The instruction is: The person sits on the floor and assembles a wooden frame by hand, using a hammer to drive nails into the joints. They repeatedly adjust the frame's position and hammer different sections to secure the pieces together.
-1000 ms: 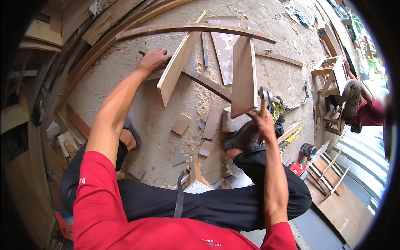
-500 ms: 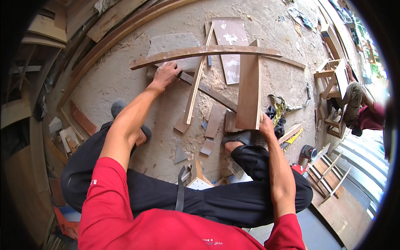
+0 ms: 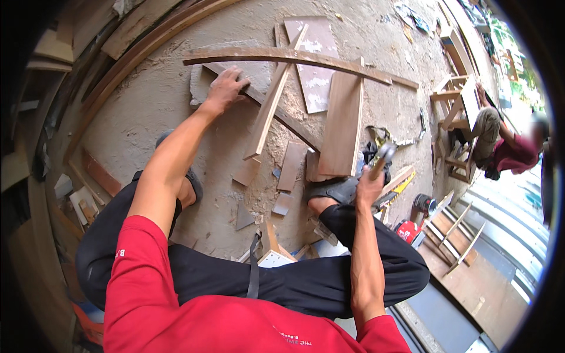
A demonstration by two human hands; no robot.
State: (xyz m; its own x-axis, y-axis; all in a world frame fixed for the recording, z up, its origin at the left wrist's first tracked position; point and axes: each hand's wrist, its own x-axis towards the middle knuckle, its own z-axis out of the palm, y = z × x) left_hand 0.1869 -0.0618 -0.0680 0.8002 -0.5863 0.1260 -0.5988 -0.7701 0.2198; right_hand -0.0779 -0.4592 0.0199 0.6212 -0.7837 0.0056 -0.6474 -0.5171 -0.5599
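Note:
My left hand [image 3: 225, 89] is closed over a dark wooden strip [image 3: 288, 125], which sticks out past it on both sides. The strip slants under a paler batten [image 3: 275, 94] toward a wide board [image 3: 341, 120]. Across the tops of batten and board runs a long curved wooden piece [image 3: 247, 56]. My right hand [image 3: 369, 187] grips a hammer [image 3: 385, 154] by the handle, its head raised just right of the board's near end. The fingers of this hand are wrapped round the handle.
A flat stone slab [image 3: 203, 82] and a paint-flaked board [image 3: 312, 65] lie beyond. Wood offcuts [image 3: 290, 167] litter the ground between my feet. To the right are a handsaw [image 3: 402, 189], a can [image 3: 425, 203] and a person [image 3: 512, 147] beside a wooden stool frame [image 3: 456, 109].
My right hand has left the wide board's near end and now holds up a hammer. The dark strip now shows beyond my left hand. My view has shifted slightly.

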